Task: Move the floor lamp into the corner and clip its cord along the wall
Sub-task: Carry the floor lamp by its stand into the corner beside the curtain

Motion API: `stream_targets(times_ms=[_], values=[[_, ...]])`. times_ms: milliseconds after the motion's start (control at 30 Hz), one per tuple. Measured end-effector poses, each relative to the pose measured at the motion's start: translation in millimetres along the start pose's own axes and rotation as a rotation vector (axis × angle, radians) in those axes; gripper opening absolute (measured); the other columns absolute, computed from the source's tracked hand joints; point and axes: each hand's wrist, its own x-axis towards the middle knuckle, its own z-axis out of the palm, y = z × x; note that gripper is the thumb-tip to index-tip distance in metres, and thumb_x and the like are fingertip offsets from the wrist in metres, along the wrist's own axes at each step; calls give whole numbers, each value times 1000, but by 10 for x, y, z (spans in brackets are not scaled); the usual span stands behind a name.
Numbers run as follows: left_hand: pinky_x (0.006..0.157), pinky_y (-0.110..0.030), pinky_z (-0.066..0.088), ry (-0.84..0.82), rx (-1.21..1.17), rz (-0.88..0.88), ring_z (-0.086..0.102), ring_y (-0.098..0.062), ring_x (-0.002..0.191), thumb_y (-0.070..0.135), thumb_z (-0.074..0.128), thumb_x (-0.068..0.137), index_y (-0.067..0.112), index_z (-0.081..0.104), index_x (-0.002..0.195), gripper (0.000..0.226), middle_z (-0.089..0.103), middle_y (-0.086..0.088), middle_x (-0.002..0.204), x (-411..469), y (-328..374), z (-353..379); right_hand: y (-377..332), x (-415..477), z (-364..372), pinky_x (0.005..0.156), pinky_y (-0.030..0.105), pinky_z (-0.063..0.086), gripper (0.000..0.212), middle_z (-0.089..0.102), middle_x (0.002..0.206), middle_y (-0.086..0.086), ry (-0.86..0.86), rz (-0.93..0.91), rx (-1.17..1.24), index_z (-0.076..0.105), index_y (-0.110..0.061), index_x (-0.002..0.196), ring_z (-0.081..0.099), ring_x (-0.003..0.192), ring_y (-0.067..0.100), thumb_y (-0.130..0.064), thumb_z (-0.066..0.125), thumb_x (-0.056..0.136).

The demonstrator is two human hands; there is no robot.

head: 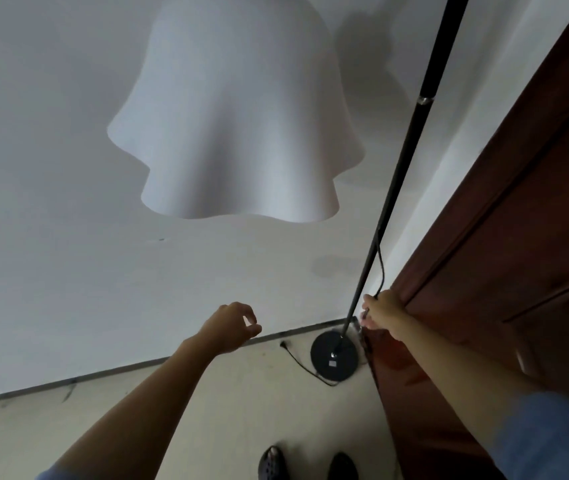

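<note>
The floor lamp stands in the corner: a thin black pole (404, 161) rises from a round black base (334, 356) on the floor, and a wavy white shade (231, 109) hangs high at centre. A black cord (381, 268) runs down beside the pole into my right hand (381, 311), which is closed on it close to the wall by the door. More black cord (298, 362) lies on the floor left of the base, with its plug (283, 344) at the skirting. My left hand (234, 327) hovers left of the lamp, fingers loosely curled, holding nothing.
A dark red-brown wooden door (504, 258) fills the right side, next to the lamp. The white wall (51, 237) meets the pale floor (206, 417) at a grey skirting line (103, 374). My dark shoes (272, 464) show at the bottom.
</note>
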Motion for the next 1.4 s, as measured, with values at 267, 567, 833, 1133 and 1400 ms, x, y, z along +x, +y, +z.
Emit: stream_targets(times_ms=[267,567,833,1133,1400], values=[[85,-34,51,12,-90,20,64,-23,96,33,61,84,14,70,96,24,72,-9,101,50,21,-136,-619,-595,-284,44,22,54,30,74,62,10,-151,-8,851,55,-6,81,70,49,16,-25,45,103],[91,-32,41,-107,-582,188,47,-26,121,-4,48,83,19,43,138,59,47,-4,130,55,868,-152,-1458,-1449,-832,40,17,50,22,68,58,3,-386,-69,1222,59,-6,82,62,43,9,-17,52,99],[100,-33,45,-247,-307,277,61,-24,110,10,52,91,1,68,103,23,68,-16,115,95,1108,-36,-1725,-1595,-1196,41,17,50,29,64,55,3,-372,-192,1357,62,-3,78,61,43,9,-16,49,101],[53,-26,46,-42,-352,219,48,-15,46,35,44,96,14,53,61,42,46,1,52,60,683,-227,-1165,-1170,-1374,34,13,36,32,56,42,-8,-203,-76,1334,56,-15,74,47,32,4,-27,43,101],[51,-28,31,-76,-714,260,31,-14,50,21,44,83,9,56,63,26,35,6,51,-156,727,-718,-392,-705,-1229,75,41,54,28,71,88,9,386,-303,-91,65,-8,105,66,82,32,-29,64,88]])
